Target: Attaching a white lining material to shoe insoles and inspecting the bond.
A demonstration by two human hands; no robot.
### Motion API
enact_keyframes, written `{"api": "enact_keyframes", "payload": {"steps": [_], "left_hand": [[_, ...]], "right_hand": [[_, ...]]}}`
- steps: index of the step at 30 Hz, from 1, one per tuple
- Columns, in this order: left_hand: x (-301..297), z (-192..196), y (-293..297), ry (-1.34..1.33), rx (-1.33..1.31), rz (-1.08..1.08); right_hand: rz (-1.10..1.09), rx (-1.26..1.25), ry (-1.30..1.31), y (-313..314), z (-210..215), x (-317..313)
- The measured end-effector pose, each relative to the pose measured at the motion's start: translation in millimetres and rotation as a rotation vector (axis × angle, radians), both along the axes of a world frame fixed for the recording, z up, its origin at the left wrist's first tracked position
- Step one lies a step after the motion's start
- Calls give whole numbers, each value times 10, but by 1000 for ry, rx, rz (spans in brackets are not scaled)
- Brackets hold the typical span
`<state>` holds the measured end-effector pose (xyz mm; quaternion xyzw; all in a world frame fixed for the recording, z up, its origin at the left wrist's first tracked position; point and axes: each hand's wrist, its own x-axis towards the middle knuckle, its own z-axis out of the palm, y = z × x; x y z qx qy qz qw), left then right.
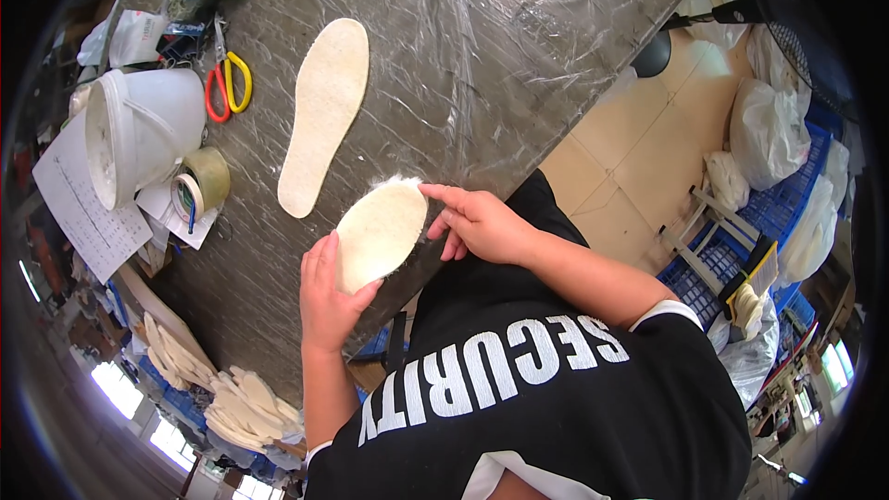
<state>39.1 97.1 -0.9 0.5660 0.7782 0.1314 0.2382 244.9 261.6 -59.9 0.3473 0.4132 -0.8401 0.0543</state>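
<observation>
A pale cream insole (381, 231) with a fuzzy white pile along its far edge is held up off the table, tilted. My left hand (330, 296) grips its near left end, the thumb at the near edge and the fingers along the left side. At the far right edge, my right hand (472, 222) touches it with an outstretched index fingertip. The other right fingers are apart and loosely bent, and I see nothing held in them. A second cream insole (324, 116) lies flat on the table (519, 65), just beyond the held one.
Scissors (227, 83) with red and yellow handles lie beside a white bucket (153, 130) at the left. Tape rolls (206, 176) and written sheets (79, 194) are close by. Stacked insole-like pieces (245, 407) sit lower left. Blue crates (787, 194) and plastic bags stand right, beyond the table's edge.
</observation>
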Motion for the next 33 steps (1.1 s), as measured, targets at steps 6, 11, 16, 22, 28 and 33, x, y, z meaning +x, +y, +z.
{"api": "enact_keyframes", "payload": {"steps": [6, 11, 16, 22, 28, 33], "left_hand": [[-38, -5, 29, -60, -52, 42], [-40, -23, 40, -68, -69, 64], [-25, -45, 51, -84, -85, 92], [-17, -39, 62, -56, -98, 82], [7, -68, 63, -42, -91, 79], [33, -75, 64, 21, -97, 65]], "right_hand": [[-33, 19, 20, -11, 3, 18], [-102, 6, 1, -71, -38, 70], [-110, 0, 16, -112, -53, 105], [-68, 74, 40, -105, -10, 106], [-47, 102, 47, -121, -8, 107], [-56, 108, 54, -150, -21, 95]]}}
